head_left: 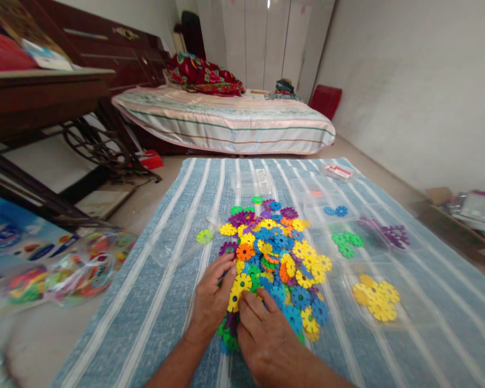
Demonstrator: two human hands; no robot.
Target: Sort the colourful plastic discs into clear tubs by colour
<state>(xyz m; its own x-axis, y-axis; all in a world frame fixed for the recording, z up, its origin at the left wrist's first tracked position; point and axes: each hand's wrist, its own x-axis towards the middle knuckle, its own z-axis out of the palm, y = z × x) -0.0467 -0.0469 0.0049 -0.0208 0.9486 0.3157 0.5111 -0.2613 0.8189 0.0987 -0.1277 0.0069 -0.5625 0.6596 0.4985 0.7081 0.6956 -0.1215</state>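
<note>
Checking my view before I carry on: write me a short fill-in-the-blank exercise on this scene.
Beside the right hand, the ____ hand also reaches the pile.
The striped cloth underneath is blue and ____.
The front right clear box holds ____ pieces.

Missing words: left; white; yellow.

1. Over on the left, the blue box flashes big white lettering, but it's slanted and blurred, and I can't spell it out.
2. Up at the far end of the cloth, a clear tub shows a white label with dark print, too small to read.
3. To its right, another tub sports a red-and-white label, its print smeared too.
4. So, not one readable word or number here!
</note>
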